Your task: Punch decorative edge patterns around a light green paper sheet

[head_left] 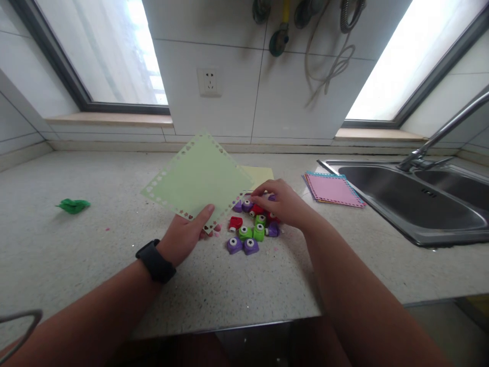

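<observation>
My left hand (191, 229) grips the near corner of a light green sheet of paper (202, 176), thumb on top and fingers beneath. Small shapes, hearts and stars among them, are punched along the sheet's edges, and it is held tilted above the counter. My right hand (280, 204) has its fingers drawn together at the sheet's right corner, over a cluster of small craft punches. What lies between those fingertips I cannot make out. Purple punches (251, 246), green punches (259, 232) and red punches (235, 223) lie close together between the hands.
A pale yellow sheet (260, 176) lies behind the punches. Right of it, a stack of punched coloured sheets (334, 190) rests by the steel sink (401, 204) and its tap (428, 148). Crumpled green material (74, 205) sits at left. Tiny paper bits dot the counter (114, 255).
</observation>
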Tool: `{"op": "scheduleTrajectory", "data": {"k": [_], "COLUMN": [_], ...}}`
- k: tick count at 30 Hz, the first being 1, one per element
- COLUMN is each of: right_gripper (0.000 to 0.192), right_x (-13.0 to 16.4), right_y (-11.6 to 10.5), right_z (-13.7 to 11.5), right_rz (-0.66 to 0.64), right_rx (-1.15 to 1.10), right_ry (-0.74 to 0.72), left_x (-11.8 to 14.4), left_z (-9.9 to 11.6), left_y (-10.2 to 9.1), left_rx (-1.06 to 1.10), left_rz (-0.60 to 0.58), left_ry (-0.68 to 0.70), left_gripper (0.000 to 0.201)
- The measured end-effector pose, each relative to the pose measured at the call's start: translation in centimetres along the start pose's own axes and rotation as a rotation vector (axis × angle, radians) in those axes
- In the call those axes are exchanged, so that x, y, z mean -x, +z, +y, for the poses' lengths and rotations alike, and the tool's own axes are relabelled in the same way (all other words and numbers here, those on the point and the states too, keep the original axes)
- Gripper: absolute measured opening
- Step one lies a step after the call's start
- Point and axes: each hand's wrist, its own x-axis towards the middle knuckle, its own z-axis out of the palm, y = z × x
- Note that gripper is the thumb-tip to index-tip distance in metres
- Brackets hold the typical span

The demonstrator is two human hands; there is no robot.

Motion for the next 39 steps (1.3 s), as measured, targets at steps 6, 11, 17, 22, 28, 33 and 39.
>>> {"op": "scheduleTrajectory", "data": {"k": [6, 11, 17, 22, 28, 33, 39], "right_gripper": [0.019, 0.02, 0.018, 0.015, 0.023, 0.032, 0.04], "right_x": [0.9, 1.1, 1.3, 0.9, 0.5, 0.0, -0.2], "right_y": [-0.5, 0.0, 0.7, 0.4, -0.1, -0.1, -0.1], "right_z": [-1.7, -2.1, -2.0, -1.1, 0.0, 0.0, -0.5], "right_rz": [-0.34, -0.385, -0.351, -0.23, 0.084, 0.251, 0.327], "right_rx": [0.022, 0.113, 0.154, 0.03, -0.456, -0.865, -1.111], "right_ry": [-0.198, -0.223, -0.237, -0.186, 0.135, 0.106, 0.072], "left_x": [-0.1, 0.0, 0.0, -0.1, -0.4, -0.8, -1.1], "left_z": [0.0, 0.3, 0.3, 0.1, -1.0, -1.9, -1.9], "left_y": [0.1, 0.2, 0.3, 0.3, -0.3, -0.8, -0.5], "left_rx": [-0.017, 0.003, 0.002, -0.01, -0.146, -0.126, 0.098], "left_rz": [0.013, 0.011, 0.019, 0.032, 0.058, 0.081, 0.065], "left_ry": [0.001, -0.01, -0.014, -0.016, -0.014, -0.042, -0.046], "left_gripper": [0.035, 0.034, 0.035, 0.039, 0.055, 0.062, 0.053]}}
